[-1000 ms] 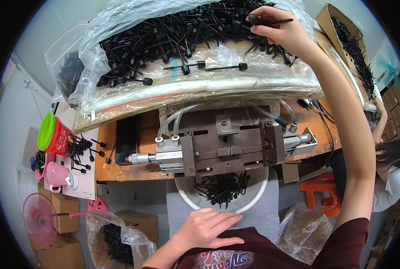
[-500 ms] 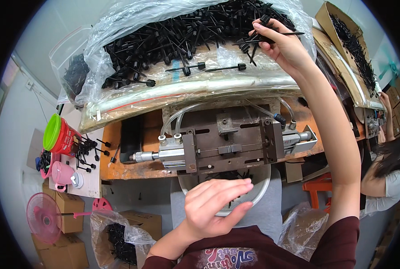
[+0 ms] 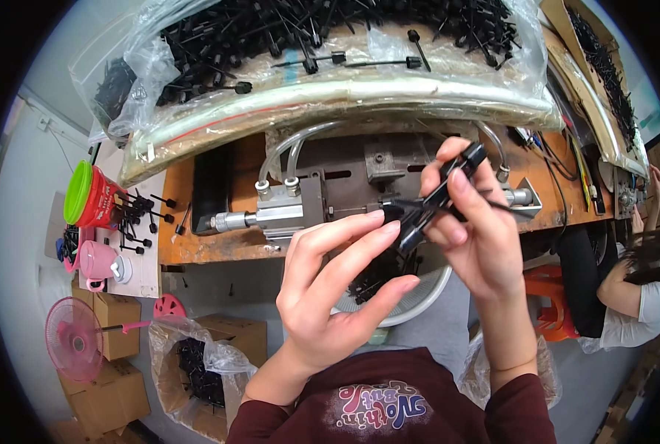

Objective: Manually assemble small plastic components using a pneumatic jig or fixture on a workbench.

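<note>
My right hand (image 3: 487, 233) grips several black plastic parts (image 3: 469, 160) with ribbed heads and thin stems, fanned out between thumb and fingers above the metal fixture (image 3: 285, 216). My left hand (image 3: 319, 292) comes up beside them with its fingers stretched and the thumb apart. Its index and middle fingertips reach the end of one part; whether they touch it I cannot tell. Below both hands a pale mesh basket (image 3: 432, 296) sits at my lap, with more black parts inside. The hands cover much of the fixture's right half.
Behind the fixture lies a large heap of black parts (image 3: 234, 48) in clear plastic. Clear air hoses (image 3: 294, 152) run to the fixture. At left stand a red-green bucket (image 3: 93, 196), a pink mug (image 3: 97, 260) and a pink fan (image 3: 74, 339). Another person (image 3: 637, 296) sits at far right.
My right hand has come down from the heap to above the fixture, bringing black parts. My left hand has risen from over the basket to meet it, and its fingers have spread.
</note>
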`<state>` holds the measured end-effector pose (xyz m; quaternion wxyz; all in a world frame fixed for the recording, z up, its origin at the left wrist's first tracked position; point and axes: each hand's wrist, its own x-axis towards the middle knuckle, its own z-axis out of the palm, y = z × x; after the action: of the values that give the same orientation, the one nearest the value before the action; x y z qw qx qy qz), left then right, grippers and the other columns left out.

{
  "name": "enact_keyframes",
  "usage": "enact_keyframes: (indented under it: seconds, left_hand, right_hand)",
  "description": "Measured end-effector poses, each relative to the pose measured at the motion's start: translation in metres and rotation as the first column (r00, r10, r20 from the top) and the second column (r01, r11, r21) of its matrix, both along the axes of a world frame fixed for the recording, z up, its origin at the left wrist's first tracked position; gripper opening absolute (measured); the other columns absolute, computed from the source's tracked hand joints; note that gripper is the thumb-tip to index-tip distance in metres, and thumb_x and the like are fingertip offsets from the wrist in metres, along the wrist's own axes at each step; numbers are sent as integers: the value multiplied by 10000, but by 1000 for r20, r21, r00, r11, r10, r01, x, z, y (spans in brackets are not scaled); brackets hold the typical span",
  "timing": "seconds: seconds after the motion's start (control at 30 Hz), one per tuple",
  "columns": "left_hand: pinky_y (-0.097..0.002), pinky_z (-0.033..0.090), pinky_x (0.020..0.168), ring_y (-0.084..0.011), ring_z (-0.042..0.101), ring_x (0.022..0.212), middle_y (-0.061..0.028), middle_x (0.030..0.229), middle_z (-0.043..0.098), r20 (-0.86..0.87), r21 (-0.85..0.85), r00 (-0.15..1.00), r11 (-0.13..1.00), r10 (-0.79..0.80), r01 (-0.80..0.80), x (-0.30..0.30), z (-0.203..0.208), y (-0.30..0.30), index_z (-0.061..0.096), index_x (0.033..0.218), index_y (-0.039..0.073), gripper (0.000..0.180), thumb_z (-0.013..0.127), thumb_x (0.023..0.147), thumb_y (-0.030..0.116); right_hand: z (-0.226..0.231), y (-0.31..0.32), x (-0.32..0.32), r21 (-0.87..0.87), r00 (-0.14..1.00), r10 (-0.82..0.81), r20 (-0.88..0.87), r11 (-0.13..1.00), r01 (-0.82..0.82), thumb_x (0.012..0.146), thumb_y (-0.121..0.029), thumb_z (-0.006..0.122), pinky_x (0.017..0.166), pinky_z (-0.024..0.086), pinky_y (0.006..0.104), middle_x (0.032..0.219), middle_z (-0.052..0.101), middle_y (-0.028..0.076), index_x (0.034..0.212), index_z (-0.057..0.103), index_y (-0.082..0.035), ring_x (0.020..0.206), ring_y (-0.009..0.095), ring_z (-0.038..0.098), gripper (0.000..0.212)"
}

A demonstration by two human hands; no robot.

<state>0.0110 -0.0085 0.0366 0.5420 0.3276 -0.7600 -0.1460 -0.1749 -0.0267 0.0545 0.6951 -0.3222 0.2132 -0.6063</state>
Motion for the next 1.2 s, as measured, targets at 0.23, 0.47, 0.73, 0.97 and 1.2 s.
enact_keyframes:
  seconds: [0.23,0.47,0.73,0.97,1.2]
  left_hand:
    - [-290,492,720,-179,584,853,-65,983,638,91,70,996,997,22,-29,0,-2,8,758,972,85,394,877,598,64]
    - [-284,505,669,-196,645,721,-78,799,678,-117,266,977,943,-177,202,4,-1,15,723,891,21,400,906,537,64]
    - [-285,504,661,-178,608,758,-62,903,643,89,226,996,974,-3,-17,3,-21,19,714,890,58,362,894,577,30]
    - [-280,543,648,-199,685,786,-127,1120,693,212,107,977,992,36,-60,-19,-60,2,716,937,9,307,809,645,-8]
    - [-284,516,636,-199,671,691,-108,1118,708,420,11,900,991,119,-136,-23,-46,-5,720,905,19,264,797,656,60]
  right_hand:
    - [-25,22,10,142,994,26,110,989,-41,995,-122,558,548,341,189,984,612,73,1183,502,-96,597,45,416,198]
    - [-27,25,0,204,992,-71,100,978,50,1018,-164,497,536,331,174,948,597,63,1181,499,-94,562,32,403,177]
    - [-25,30,-4,-38,913,-407,-4,913,407,1012,-119,517,568,352,199,1003,597,99,1238,463,-73,602,62,429,237]
    - [-33,38,-5,-171,835,-541,-101,836,521,1010,-109,520,574,375,211,1046,588,122,1243,442,-78,615,74,459,247]
    - [-36,42,-8,-275,750,-628,-209,774,571,1001,-111,537,549,379,211,1053,584,121,1242,451,-81,607,78,457,258]
